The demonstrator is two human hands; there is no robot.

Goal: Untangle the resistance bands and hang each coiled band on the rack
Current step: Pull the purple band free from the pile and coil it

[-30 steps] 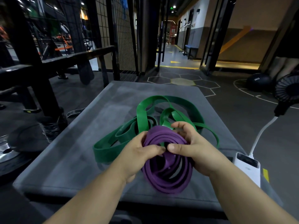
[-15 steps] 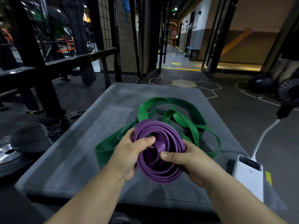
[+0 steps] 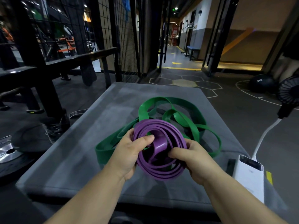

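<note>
A purple resistance band [image 3: 161,170], wound into a coil of several loops, is held up in front of me above the grey padded platform [image 3: 77,159]. My left hand [image 3: 129,152] grips the coil's left side, thumb across the loops. My right hand [image 3: 192,157] grips its right side, thumb over the lower inner loops. A green resistance band [image 3: 182,120] lies in loose tangled loops on the platform behind the coil, partly hidden by it and by my left hand.
A white power bank [image 3: 249,177] with a white cable lies at the platform's right edge, beside a black fan [image 3: 289,92]. A black metal frame [image 3: 48,88] and wire mesh stand to the left. A weight plate [image 3: 9,152] lies on the floor at left, a medicine ball [image 3: 260,83] at far right.
The purple coil has been lifted and turned more toward me. My right hand slid from the coil's top down to its right side. The left hand keeps its grip.
</note>
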